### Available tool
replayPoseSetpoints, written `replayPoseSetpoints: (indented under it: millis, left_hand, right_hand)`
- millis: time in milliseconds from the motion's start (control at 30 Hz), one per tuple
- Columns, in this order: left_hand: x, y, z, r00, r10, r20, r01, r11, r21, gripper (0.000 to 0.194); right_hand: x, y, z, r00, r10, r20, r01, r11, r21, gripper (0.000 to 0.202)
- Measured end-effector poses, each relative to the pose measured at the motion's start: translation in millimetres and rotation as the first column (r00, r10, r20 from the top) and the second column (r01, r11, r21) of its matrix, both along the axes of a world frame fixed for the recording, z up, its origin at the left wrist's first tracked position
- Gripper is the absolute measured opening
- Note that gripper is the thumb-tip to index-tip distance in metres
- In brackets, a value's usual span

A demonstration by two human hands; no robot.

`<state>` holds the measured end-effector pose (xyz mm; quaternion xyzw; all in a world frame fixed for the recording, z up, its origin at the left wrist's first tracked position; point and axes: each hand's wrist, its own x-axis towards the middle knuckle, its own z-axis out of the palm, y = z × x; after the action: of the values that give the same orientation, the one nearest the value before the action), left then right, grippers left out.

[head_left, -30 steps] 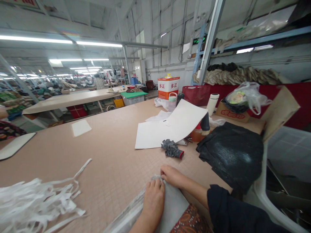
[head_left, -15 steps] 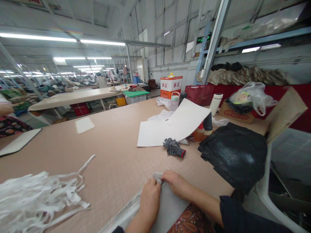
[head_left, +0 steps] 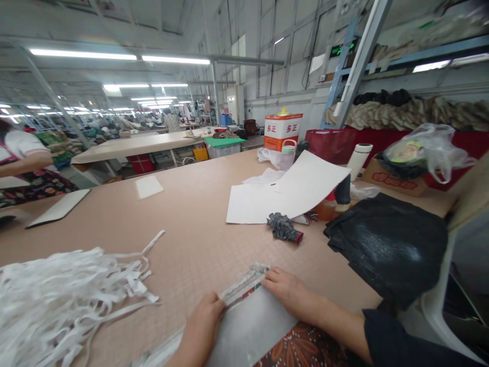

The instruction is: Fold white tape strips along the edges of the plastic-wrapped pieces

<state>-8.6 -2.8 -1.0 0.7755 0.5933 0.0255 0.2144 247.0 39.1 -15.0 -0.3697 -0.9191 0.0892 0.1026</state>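
A flat grey sheet (head_left: 248, 326) lies at the near edge of the table, with a pale, layered strip (head_left: 242, 284) along its left edge. My left hand (head_left: 204, 323) is closed on that edge partway down, fingers curled and thumb toward the sheet. At the far corner my right hand (head_left: 288, 290) pinches the sheet, its fingertips on the end of the strip. Brown patterned fabric (head_left: 305, 346) shows below the sheet, near my right forearm. The sheet's near end is out of view.
White fabric strips (head_left: 72, 300) are heaped on the left. Ahead lie a grey knit glove (head_left: 284, 228) and a large white sheet (head_left: 260, 204). Black material (head_left: 389, 244) is stacked at right, beside a chair (head_left: 439, 306). A co-worker (head_left: 30, 158) stands at far left.
My left hand has slid from the far corner down along the sheet's left edge, exposing the strip. My right hand stays at the corner. The view has turned slightly left.
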Motion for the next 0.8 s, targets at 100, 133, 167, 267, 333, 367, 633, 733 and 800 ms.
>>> replayPoseSetpoints:
  millis: [100, 133, 167, 267, 333, 367, 633, 733, 800]
  left_hand:
    - [-17.6, -4.1, -1.0, 0.994, 0.064, 0.093, -0.064, 0.998, -0.004, 0.021]
    - [-19.8, -5.7, -1.5, 0.994, 0.058, 0.094, -0.06, 0.998, 0.021, 0.021]
    - [-20.4, -7.6, -2.2, 0.996, 0.045, 0.071, -0.049, 0.997, 0.054, 0.021]
    - [-16.6, -14.7, -7.0, 0.996, -0.039, -0.085, 0.054, 0.983, 0.178, 0.02]
    - [-13.0, -19.5, -12.8, 0.973, -0.097, -0.208, 0.152, 0.951, 0.268, 0.016]
    - [-11.7, -21.7, -15.8, 0.957, -0.125, -0.262, 0.204, 0.931, 0.302, 0.014]
    - [-39.0, -36.6, -10.4, 0.974, -0.073, -0.212, 0.117, 0.972, 0.205, 0.017]
    - [-65.8, -46.7, -5.9, 0.99, 0.008, -0.14, 0.01, 0.991, 0.132, 0.021]
    - [-79.7, -53.3, -6.2, 0.992, 0.052, -0.116, -0.038, 0.992, 0.121, 0.021]
  right_hand:
    - [-8.2, 1.5, 1.3, 0.995, -0.05, 0.083, 0.049, 0.999, 0.018, 0.019]
    - [-14.3, 1.7, 1.8, 0.99, -0.075, 0.123, 0.072, 0.997, 0.028, 0.018]
    - [-22.2, 1.3, 2.2, 0.983, -0.095, 0.154, 0.09, 0.995, 0.038, 0.018]
    - [-54.8, -5.4, 0.7, 0.988, -0.059, 0.141, 0.053, 0.998, 0.044, 0.016]
    - [-76.5, -13.9, -3.1, 0.997, 0.02, 0.081, -0.025, 0.998, 0.054, 0.014]
    - [-84.3, -18.4, -5.6, 0.997, 0.059, 0.058, -0.064, 0.995, 0.075, 0.012]
    - [-24.1, -13.8, -19.2, 0.998, 0.027, 0.057, -0.035, 0.989, 0.146, 0.02]
    - [-4.5, -1.2, -17.5, 0.991, -0.053, 0.123, 0.042, 0.994, 0.097, 0.027]
    - [-17.3, 0.6, -12.2, 0.98, -0.082, 0.182, 0.069, 0.995, 0.076, 0.028]
